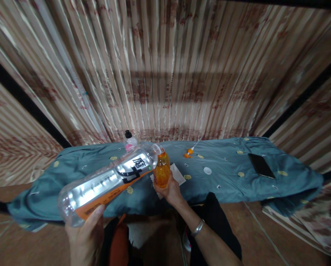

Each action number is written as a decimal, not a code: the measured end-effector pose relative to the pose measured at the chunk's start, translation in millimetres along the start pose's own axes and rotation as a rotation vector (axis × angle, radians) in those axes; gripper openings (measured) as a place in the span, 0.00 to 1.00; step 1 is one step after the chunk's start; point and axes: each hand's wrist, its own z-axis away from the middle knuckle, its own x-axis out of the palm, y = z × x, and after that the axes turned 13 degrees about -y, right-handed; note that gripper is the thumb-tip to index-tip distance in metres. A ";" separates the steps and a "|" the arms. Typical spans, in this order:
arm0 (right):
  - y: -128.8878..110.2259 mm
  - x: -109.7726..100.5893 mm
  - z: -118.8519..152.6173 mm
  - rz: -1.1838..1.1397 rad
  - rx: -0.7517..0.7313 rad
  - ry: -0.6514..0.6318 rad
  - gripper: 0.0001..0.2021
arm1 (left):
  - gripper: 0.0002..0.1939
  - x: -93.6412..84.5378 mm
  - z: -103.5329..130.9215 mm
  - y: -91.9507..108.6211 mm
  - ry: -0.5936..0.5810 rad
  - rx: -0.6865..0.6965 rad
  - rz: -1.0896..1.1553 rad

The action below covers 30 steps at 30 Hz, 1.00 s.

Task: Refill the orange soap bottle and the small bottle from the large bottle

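Note:
A large clear plastic bottle (pixel 107 181) with an orange and silver label lies tilted in my left hand (pixel 86 232), which is wrapped round its base end. The bottle's neck points right and meets the mouth of an amber bottle (pixel 162 168). My right hand (pixel 169 190) is closed round the lower part of that amber bottle and keeps it roughly upright. Whether liquid is flowing between the two necks is too blurred to tell. An orange pump top (pixel 189 152) with a thin tube and a white round cap (pixel 207 170) lie on the cloth to the right.
A teal cloth (pixel 226 188) with yellow motifs covers the narrow table. On it are a small bottle (pixel 130 142) with a black cap, a white tissue (pixel 178 175) and a dark phone (pixel 261 165). A pleated curtain (pixel 165 74) hangs behind; dark poles stand at both sides.

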 end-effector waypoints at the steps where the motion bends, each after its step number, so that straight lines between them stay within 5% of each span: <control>1: 0.4 0.1 0.0 -0.004 -0.002 0.000 0.34 | 0.30 0.2 0.1 0.0 0.002 -0.004 -0.006; 30: 0.2 0.3 0.0 -0.022 -0.029 0.011 0.35 | 0.30 -1.4 0.5 0.5 -0.030 -0.011 -0.027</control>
